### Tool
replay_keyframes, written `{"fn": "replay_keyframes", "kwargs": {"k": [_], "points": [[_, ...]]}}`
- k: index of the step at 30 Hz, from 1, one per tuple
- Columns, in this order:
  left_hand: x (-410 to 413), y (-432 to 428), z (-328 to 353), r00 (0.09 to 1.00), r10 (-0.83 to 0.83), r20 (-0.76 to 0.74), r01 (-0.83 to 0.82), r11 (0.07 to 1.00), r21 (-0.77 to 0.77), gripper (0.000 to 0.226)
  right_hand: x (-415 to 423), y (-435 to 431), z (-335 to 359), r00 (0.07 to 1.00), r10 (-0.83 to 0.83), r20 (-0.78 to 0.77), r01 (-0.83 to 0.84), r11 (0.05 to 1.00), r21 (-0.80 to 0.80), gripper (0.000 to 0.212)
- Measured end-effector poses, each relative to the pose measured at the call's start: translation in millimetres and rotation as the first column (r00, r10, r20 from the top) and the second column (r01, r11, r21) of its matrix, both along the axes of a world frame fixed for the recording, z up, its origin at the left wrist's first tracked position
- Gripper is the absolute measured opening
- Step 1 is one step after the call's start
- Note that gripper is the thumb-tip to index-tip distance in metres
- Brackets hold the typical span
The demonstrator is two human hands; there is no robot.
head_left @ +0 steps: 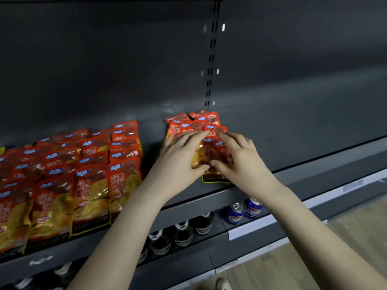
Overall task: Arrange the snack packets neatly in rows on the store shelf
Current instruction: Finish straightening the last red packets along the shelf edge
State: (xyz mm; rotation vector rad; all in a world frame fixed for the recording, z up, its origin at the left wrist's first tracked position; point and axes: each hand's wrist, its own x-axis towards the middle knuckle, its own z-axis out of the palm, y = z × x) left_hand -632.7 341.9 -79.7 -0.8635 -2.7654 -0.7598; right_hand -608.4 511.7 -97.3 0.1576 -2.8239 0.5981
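Two palm-down hands, left hand (181,159) and right hand (243,162), fingers (196,135) gripping snack packets (204,153) (thumbs nearly touching).

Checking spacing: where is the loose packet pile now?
Head view, centre-right of the shelf: the packet pile sits gripped under the left hand and right hand, apart from the arranged rows at left.

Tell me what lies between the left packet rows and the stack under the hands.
Only a bare strip of shelf, its front crossed by the wrist of the left hand; head view.
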Motion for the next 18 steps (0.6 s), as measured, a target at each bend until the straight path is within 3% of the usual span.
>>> {"fn": "replay_keyframes", "kwargs": {"k": [5, 10, 18], "points": [[-9.5, 46.1, 4.8, 0.998, 0.012, 0.061, -0.008, 0.998, -0.056, 0.078, -12.8, 48.5, 5.4, 0.999, 0.012, 0.048, -0.012, 1.000, 0.004, 0.072], [-10.6, 74.2, 0.0, 0.974, 0.126, 0.187, -0.090, 0.978, -0.187, 0.096, -21.4, 75.5, -4.6, 0.984, 0.099, 0.149, -0.100, 0.995, 0.000, 0.077], [-8.7, 86.4, -15.7, 0.927, 0.269, 0.262, -0.251, 0.963, -0.103, 0.105, -30.3, 86.5, -17.7, 0.936, 0.305, 0.177, -0.272, 0.943, -0.190, 0.077]]}}
